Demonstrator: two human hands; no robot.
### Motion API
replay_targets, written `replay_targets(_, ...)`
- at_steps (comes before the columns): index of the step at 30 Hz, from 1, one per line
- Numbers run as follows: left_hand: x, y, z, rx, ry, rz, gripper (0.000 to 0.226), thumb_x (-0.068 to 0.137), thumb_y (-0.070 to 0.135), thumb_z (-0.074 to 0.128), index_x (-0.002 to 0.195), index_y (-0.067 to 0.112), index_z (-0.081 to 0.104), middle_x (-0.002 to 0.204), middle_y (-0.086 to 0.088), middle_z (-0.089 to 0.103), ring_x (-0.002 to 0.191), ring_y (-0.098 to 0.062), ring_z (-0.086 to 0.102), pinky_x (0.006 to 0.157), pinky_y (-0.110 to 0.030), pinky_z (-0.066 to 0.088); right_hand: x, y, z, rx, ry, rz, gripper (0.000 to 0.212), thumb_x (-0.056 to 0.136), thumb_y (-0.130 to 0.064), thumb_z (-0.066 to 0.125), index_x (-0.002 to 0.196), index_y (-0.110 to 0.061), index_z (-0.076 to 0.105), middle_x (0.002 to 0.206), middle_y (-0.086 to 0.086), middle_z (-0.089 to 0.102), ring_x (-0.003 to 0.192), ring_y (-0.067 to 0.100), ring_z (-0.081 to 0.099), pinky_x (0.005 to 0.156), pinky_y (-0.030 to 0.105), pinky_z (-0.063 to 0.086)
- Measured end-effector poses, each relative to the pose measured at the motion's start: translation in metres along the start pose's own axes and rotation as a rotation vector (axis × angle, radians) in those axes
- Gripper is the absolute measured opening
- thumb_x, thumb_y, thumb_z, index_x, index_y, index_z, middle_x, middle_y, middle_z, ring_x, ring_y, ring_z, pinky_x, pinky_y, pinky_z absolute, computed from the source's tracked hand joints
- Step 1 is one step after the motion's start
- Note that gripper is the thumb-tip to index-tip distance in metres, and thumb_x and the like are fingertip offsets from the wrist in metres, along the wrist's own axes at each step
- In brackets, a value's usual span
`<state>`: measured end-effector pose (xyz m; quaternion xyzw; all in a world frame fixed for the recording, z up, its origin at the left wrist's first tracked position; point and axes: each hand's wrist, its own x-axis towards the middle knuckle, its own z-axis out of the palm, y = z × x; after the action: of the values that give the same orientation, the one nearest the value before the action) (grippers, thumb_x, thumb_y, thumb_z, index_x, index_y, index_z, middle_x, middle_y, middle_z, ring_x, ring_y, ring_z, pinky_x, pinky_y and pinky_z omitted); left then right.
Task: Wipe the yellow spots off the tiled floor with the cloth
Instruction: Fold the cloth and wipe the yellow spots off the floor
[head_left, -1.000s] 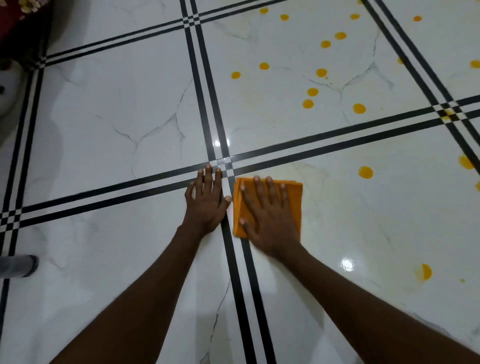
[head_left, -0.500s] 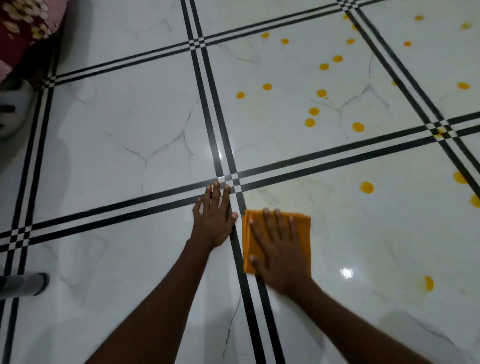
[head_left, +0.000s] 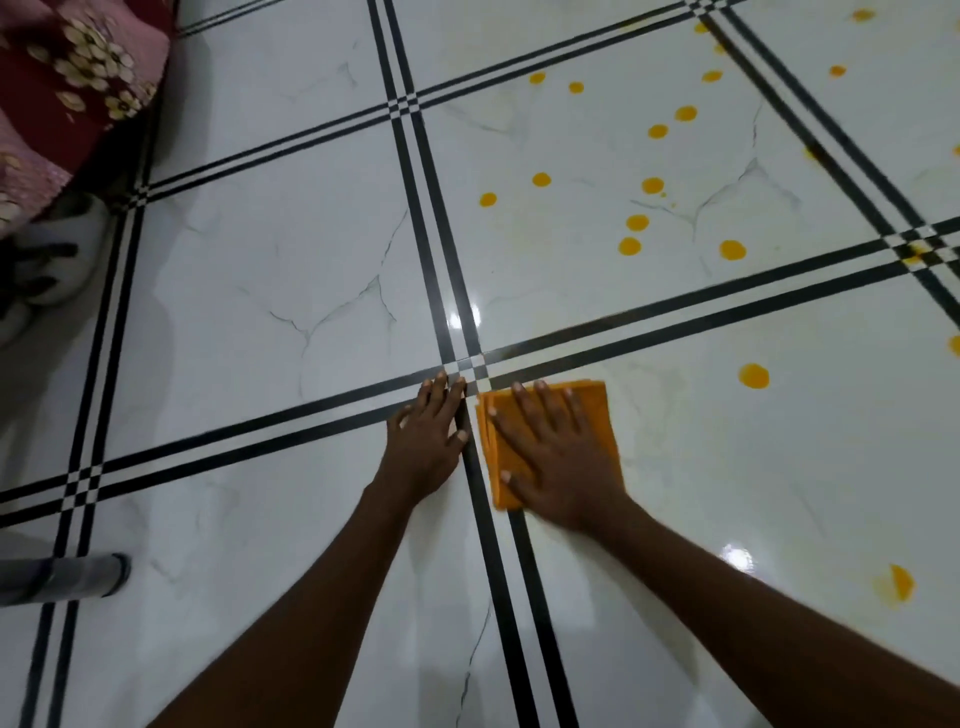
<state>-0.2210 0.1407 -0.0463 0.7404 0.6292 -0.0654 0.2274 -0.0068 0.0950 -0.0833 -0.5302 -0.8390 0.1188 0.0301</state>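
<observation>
A folded orange cloth (head_left: 602, 410) lies flat on the white tiled floor (head_left: 260, 291), just right of a crossing of black tile lines. My right hand (head_left: 558, 457) presses palm-down on it with fingers spread. My left hand (head_left: 428, 441) rests flat on the bare tile beside it, fingers apart, holding nothing. Several yellow spots dot the tile beyond, among them one spot (head_left: 754, 376) right of the cloth, a cluster around another spot (head_left: 629, 246), and a smeared spot (head_left: 901, 582) at the near right.
A dark red floral fabric (head_left: 67, 78) hangs at the top left, with a white and black object (head_left: 57, 254) under it. A grey cylindrical thing (head_left: 62, 577) lies at the left edge. Black double lines divide the tiles.
My right hand has slid the cloth back and forth near the line crossing; it now sits close to the crossing again. The view has shifted down and right. My left hand stays planted.
</observation>
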Motion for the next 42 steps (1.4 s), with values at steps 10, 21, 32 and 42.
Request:
replay_targets(10, 0.033, 0.089, 0.005, 0.193, 0.291, 0.142, 0.054, 0.094, 0.046, 0.05, 0.138, 0.013, 0.05, 0.139, -0.013, 0.052, 0.131, -0.031, 0.045, 0.109, -0.048, 0.036, -0.039, 0.128, -0.035, -0.013, 0.115, 0.447, 0.082, 0.095, -0.066, 0.029, 0.165, -0.028, 0.012, 0.173, 0.012, 0.009, 0.158, 0.04, 0.012, 0.126, 0.06, 0.011)
replay_targets(21, 0.059, 0.131, 0.035, 0.185, 0.165, 0.226, 0.085, 0.091, 0.065, 0.03, 0.159, 0.02, 0.007, 0.167, -0.013, 0.001, 0.154, -0.032, 0.001, 0.121, -0.056, 0.013, -0.109, 0.191, -0.039, -0.035, 0.174, 0.65, 0.081, 0.096, -0.063, 0.035, 0.165, -0.028, 0.011, 0.172, 0.012, 0.014, 0.157, 0.04, 0.015, 0.125, 0.059, 0.013)
replay_targets(32, 0.088, 0.159, 0.036, 0.191, 0.115, 0.349, 0.093, 0.085, 0.075, 0.029, 0.16, 0.027, 0.0, 0.168, -0.005, -0.009, 0.154, -0.025, -0.007, 0.122, -0.051, 0.007, -0.09, 0.22, -0.04, -0.014, 0.092, 0.547, 0.081, 0.097, -0.067, 0.027, 0.165, -0.03, 0.006, 0.174, 0.009, 0.006, 0.16, 0.036, 0.006, 0.125, 0.061, 0.011)
replay_targets(42, 0.101, 0.201, 0.005, 0.352, -0.115, 0.225, 0.113, 0.077, 0.078, 0.056, 0.158, 0.015, 0.007, 0.163, -0.016, 0.006, 0.15, -0.037, 0.007, 0.117, -0.053, 0.028, -0.125, 0.264, -0.062, -0.045, -0.144, 0.387, 0.095, 0.085, -0.082, 0.001, 0.163, -0.03, -0.012, 0.172, 0.012, -0.014, 0.158, 0.039, -0.011, 0.124, 0.059, -0.007)
